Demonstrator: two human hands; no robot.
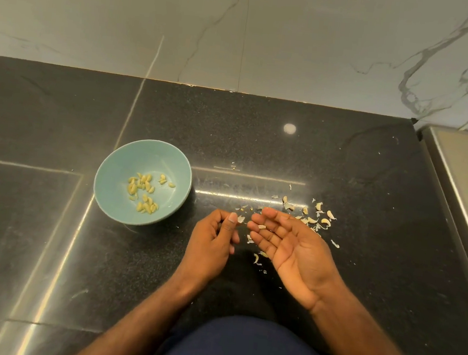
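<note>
I read right hand (292, 246) flat open, palm up, a husk bit (262, 226) lying across its fingers, left hand (215, 238) curled just beside it, can't tell if pinching anything, and nearer the bowl (115, 166) of seeds (143, 190) further left on the surface (259, 139).

The left hand (213, 242) curls its fingers (223, 228) in, thumb up; at its 3 o'clock the right hand (295, 250) lies palm up, outstretched toward 10 o'clock.

Open black counter (259, 139) all round, only bowl (119, 166) left, husks (325, 222) right.
</note>
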